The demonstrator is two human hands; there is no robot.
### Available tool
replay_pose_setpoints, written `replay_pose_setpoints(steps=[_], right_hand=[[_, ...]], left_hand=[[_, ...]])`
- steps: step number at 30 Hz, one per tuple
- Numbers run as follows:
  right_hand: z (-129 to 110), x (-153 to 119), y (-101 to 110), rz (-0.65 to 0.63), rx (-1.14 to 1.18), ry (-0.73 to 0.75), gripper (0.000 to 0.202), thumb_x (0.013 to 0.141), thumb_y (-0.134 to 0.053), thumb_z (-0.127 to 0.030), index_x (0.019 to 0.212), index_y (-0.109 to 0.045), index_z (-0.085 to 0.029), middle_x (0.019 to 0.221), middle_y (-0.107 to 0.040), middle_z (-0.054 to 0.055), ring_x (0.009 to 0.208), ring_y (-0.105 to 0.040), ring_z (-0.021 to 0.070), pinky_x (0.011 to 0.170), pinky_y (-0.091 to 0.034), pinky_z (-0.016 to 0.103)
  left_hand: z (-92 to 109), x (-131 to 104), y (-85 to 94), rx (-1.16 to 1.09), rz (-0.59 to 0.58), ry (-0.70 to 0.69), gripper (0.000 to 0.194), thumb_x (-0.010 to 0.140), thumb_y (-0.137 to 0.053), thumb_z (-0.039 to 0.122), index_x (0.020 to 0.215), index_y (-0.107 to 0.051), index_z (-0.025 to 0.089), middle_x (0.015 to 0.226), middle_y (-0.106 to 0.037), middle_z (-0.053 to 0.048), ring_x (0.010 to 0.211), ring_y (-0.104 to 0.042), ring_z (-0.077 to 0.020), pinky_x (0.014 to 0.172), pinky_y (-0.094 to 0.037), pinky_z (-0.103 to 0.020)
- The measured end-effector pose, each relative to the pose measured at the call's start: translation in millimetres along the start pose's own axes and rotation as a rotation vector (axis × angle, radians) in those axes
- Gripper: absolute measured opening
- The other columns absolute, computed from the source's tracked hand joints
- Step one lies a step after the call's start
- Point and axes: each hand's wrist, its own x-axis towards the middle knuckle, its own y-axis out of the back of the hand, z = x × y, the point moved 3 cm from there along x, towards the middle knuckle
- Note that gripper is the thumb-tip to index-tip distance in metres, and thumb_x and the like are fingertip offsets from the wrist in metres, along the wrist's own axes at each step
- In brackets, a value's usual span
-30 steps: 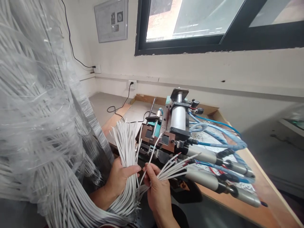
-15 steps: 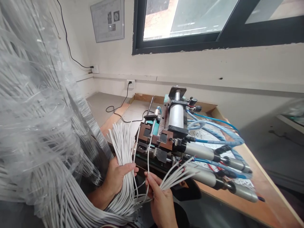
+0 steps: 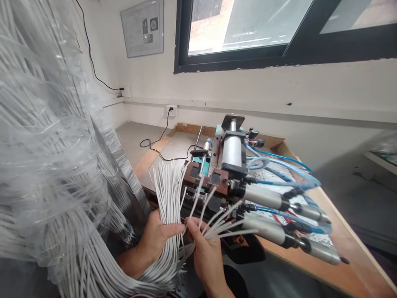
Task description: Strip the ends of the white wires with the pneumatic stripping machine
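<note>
A thick bunch of white cables (image 3: 170, 194) stands up out of my left hand (image 3: 158, 238), whose thumb and fingers are wrapped round it. My right hand (image 3: 206, 252) is close beside it, with thumb and forefinger pinched on cables. A smaller fan of white cables (image 3: 229, 219) spreads from that hand to the right, some ends bare or reddish. One cable rises from its fingertips in front of the pneumatic machine (image 3: 217, 174), blurred near its brown jaw blocks. Below, the long cables curve away to the left.
A large plastic-wrapped bundle of cables (image 3: 46, 145) fills the left side. Silver air cylinders (image 3: 266, 229) and blue hoses (image 3: 288, 182) jut out to the right over the wooden-edged bench (image 3: 356, 256). A black power cord (image 3: 167, 159) loops behind the machine.
The cable at the machine's jaws has come back toward me, and my right hand has moved slightly left, closer to my left hand. The left-hand bunch has shifted a little right.
</note>
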Motion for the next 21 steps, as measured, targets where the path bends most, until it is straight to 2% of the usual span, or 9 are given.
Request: replay_pose_setpoints(steps=[3,6,12,16,18,21], right_hand=[[4.4,-5.8,7.5,0.068,-0.021,0.028,0.023,0.067,-0.069,-0.039,0.069,-0.065,-0.017,0.06,-0.056,-0.001,0.055,-0.043,0.0116,0.054,-0.032,0.025],[7.7,-7.1,12.6,0.077,-0.026,0.018,0.025,0.066,-0.069,-0.04,0.065,-0.064,-0.016,0.058,-0.056,-0.001,0.053,-0.042,0.0113,0.052,-0.031,0.025],[6.3,-1.5,14.5,0.057,-0.041,-0.003,0.026,0.066,-0.069,-0.038,0.057,-0.06,-0.015,0.052,-0.046,-0.003,0.048,-0.033,0.0094,0.046,-0.026,0.024],[3.3,2.3,11.4,0.049,0.004,-0.034,0.024,0.067,-0.068,-0.036,0.056,-0.059,-0.016,0.05,-0.044,-0.004,0.047,-0.032,0.0092,0.046,-0.025,0.023],[-0.2,4.5,6.1,0.017,0.055,-0.073,0.021,0.065,-0.07,-0.035,0.061,-0.063,-0.016,0.051,-0.047,-0.003,0.048,-0.036,0.0098,0.047,-0.029,0.023],[-4.1,7.0,-5.7,-0.129,0.117,-0.207,0.024,0.063,-0.071,-0.038,0.071,-0.067,-0.016,0.054,-0.055,-0.001,0.051,-0.045,0.0127,0.052,-0.035,0.025]], left_hand=[[-5.9,2.3,6.9,-0.056,0.073,0.052,0.019,0.054,-0.072,0.013,0.069,-0.061,0.012,0.056,-0.062,0.001,0.055,-0.059,-0.0152,0.056,-0.047,-0.028],[-9.5,3.5,10.8,-0.103,0.122,0.096,0.019,0.055,-0.072,0.017,0.07,-0.06,0.012,0.055,-0.061,0.001,0.053,-0.061,-0.0172,0.054,-0.047,-0.029],[-6.6,3.6,8.8,-0.096,0.067,0.039,0.016,0.058,-0.069,0.018,0.07,-0.063,0.011,0.055,-0.064,-0.002,0.05,-0.057,-0.0145,0.053,-0.046,-0.027],[-7.4,4.2,8.1,-0.099,0.077,0.022,0.016,0.056,-0.07,0.017,0.07,-0.062,0.011,0.054,-0.063,-0.001,0.049,-0.055,-0.0137,0.051,-0.044,-0.027],[-7.9,4.1,7.2,-0.112,0.078,0.023,0.018,0.055,-0.07,0.017,0.071,-0.062,0.012,0.054,-0.062,0.0,0.049,-0.055,-0.0133,0.05,-0.044,-0.027],[-8.0,2.8,5.4,-0.124,0.074,0.044,0.022,0.052,-0.072,0.017,0.072,-0.063,0.012,0.055,-0.062,0.0,0.048,-0.055,-0.013,0.05,-0.044,-0.027]])
